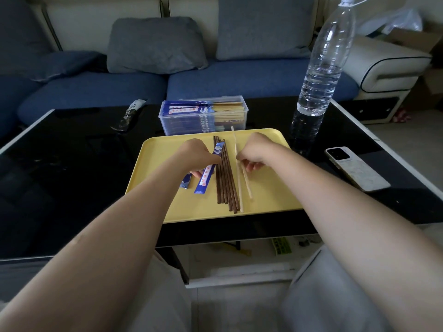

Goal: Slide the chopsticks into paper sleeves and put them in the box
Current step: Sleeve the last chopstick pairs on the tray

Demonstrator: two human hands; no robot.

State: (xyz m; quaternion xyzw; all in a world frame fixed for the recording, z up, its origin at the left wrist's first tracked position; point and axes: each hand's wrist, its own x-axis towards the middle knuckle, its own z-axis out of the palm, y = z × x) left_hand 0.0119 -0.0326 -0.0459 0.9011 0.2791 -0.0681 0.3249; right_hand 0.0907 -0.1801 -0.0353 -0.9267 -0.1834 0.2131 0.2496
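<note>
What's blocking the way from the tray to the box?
Nothing visible. The clear box sits open-topped just past the far rim of the yellow tray, already holding sleeved chopsticks; the water bottle stands off to the right.

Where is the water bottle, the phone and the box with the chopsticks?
water bottle (321, 75), head view, on its clear middle.
phone (354, 167), head view, on its back.
box (203, 122), head view, on its front wall.

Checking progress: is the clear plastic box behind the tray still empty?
No, the clear box behind the yellow tray already holds several blue-sleeved chopsticks.
</note>
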